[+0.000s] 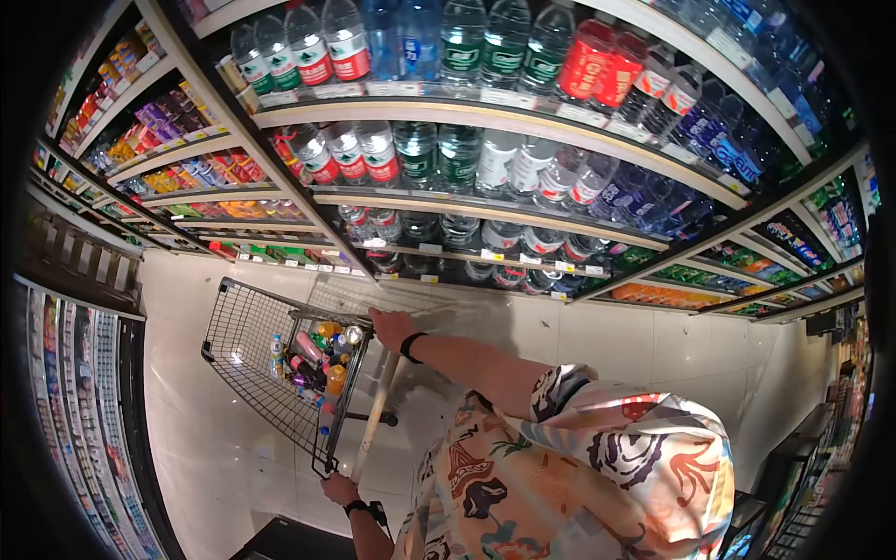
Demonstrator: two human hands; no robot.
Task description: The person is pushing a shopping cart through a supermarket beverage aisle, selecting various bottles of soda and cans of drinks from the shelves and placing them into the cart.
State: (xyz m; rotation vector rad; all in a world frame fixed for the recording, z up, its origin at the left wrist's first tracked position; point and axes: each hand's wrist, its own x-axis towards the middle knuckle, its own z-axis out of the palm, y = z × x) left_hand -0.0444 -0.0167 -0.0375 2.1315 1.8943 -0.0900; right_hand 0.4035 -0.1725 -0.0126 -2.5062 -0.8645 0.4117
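Observation:
A wire shopping cart (247,383) stands ahead of me, to the left in the head view. My right hand (392,329), with a black band at the wrist, is closed around the far end of the cart's pale handle bar (376,411). At the near end, my left hand (339,488) grips the cart by the handle's corner; a dark watch is on that wrist. Inside the cart lie several bottles, among them an orange drink bottle (336,378), a pink bottle (309,346) and a small upright bottle (276,357).
Shelves of bottled water (459,149) run along the far side, with packaged goods (177,121) on shelves at the left. A shelf of small items (89,401) stands at the lower left. Pale tiled floor (187,308) surrounds the cart. Dark display units (299,541) edge the near side.

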